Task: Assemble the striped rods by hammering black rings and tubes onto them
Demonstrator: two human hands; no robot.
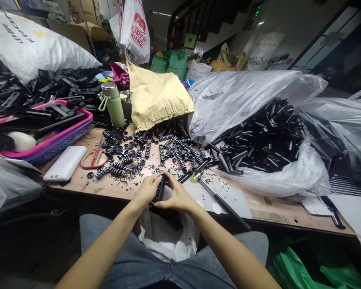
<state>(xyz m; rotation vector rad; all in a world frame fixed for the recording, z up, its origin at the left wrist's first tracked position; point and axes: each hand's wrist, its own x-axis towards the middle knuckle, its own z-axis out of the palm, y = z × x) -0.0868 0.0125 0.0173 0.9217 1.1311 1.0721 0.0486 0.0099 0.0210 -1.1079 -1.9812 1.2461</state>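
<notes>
My left hand (147,190) and my right hand (177,196) meet at the near edge of the wooden table (267,208). Both are closed around a short black ribbed grip piece (159,192), which stands roughly upright between them. Just beyond the hands lie many loose black ribbed grips (174,150) and small black washers (132,166) scattered on the tabletop. A clear plastic bag (289,172) of black tubes (258,138) spills open at the right. A white bag (165,237) hangs open under the hands, over my lap.
A long screwdriver (216,196) lies right of the hands. Red scissors (94,157), a white power bank (65,162), a pink basket (57,142) of black parts and a green flask (113,104) stand at the left. A yellow sack (156,96) lies behind.
</notes>
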